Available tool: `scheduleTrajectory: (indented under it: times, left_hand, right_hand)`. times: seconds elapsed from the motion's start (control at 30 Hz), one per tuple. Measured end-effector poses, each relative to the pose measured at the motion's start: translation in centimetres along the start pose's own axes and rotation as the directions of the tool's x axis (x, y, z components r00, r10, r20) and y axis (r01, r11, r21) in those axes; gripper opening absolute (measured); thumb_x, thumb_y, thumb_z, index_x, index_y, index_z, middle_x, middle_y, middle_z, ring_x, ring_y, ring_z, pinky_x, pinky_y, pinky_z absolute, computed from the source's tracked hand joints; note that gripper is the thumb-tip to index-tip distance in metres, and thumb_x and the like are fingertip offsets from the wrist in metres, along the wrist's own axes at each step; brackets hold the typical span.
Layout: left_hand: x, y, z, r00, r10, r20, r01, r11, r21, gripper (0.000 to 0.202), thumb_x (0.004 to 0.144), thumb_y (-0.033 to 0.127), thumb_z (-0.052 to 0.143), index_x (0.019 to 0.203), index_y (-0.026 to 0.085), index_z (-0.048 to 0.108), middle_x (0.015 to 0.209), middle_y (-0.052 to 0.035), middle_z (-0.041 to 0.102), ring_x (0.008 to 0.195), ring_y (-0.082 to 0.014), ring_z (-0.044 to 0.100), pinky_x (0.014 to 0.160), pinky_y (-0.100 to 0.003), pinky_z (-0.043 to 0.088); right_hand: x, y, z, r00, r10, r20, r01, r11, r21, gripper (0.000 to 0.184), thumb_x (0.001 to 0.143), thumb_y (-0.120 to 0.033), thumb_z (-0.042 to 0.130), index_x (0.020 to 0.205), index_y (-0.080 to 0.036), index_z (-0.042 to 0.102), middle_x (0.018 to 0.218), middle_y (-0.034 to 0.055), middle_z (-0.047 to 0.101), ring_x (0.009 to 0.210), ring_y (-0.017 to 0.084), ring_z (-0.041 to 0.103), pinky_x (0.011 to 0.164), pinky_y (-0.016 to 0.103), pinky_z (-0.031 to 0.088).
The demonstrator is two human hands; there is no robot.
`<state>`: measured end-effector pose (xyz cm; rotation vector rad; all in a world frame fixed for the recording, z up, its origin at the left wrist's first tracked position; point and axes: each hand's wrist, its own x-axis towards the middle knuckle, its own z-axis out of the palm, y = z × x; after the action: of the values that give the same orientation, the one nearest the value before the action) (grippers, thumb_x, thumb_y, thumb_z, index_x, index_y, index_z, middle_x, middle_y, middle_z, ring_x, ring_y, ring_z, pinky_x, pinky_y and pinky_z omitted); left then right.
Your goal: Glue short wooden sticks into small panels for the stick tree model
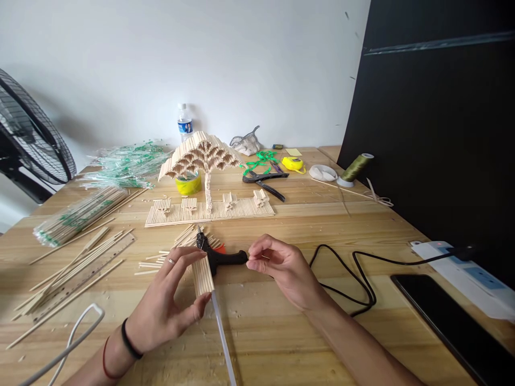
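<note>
My left hand (169, 295) grips a small flat panel of wooden sticks (204, 276) between thumb and fingers, held upright above the table. Just behind the panel lies a black hot glue gun (225, 258), nozzle pointing away and handle to the right. A translucent glue stick (223, 338) runs from behind the panel toward the table's front. Near the handle's end, my right hand (281, 268) is pinched closed; anything between its fingertips is too small to make out. Short cut sticks (189, 236) are scattered beyond the gun, near a bit of orange (220, 249).
A stick-built tree model (208, 193) on a base stands behind. At left are long loose sticks (80, 268), a ruler (92, 262), bagged sticks (80, 214) and a fan (28, 128). Pliers (265, 178), a tape measure (293, 163), black cable (368, 284), power strip (462, 276) and phone (446, 321) lie rightward.
</note>
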<state>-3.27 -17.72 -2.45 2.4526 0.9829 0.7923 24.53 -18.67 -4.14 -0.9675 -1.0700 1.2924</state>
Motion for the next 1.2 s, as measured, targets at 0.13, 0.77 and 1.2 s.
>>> scheduleTrajectory:
  times: [0.13,0.77,1.2]
  left_hand:
    - [0.1,0.0,0.0,1.0,0.006,-0.012,-0.006,1.0,0.008,0.049,0.099,0.027,0.065,0.144,0.026,0.048,0.139,-0.0131,0.059,0.13,-0.0291,0.061,0.11,-0.046,0.054]
    - [0.2,0.5,0.0,0.999,0.025,-0.028,-0.024,1.0,0.011,0.053,0.097,0.027,0.07,0.145,0.026,0.048,0.138,-0.0134,0.063,0.13,-0.0289,0.063,0.11,-0.046,0.056]
    - [-0.1,1.3,0.4,0.997,0.072,-0.013,-0.073,0.994,-0.087,0.065,0.093,0.038,0.08,0.148,0.028,0.046,0.137,-0.0137,0.067,0.128,-0.0298,0.066,0.107,-0.045,0.059]
  right_hand:
    - [0.2,0.1,-0.2,0.998,-0.031,-0.046,0.031,0.999,0.009,0.022,0.072,-0.028,0.098,0.081,-0.022,0.079,0.094,0.0007,0.074,0.088,0.014,0.072,0.083,0.025,0.058]
    - [-0.1,0.1,-0.6,0.905,-0.212,-0.368,0.114,0.956,-0.27,0.036,0.094,-0.054,0.076,0.085,-0.019,0.076,0.065,-0.0001,0.07,0.048,0.009,0.056,0.045,0.021,0.049]
    - [-2.1,-1.1,1.4,0.957,-0.091,0.276,0.205,0.885,-0.418,0.058,0.088,-0.061,0.081,0.13,-0.021,0.073,0.096,0.006,0.076,0.086,0.022,0.07,0.084,0.034,0.057]
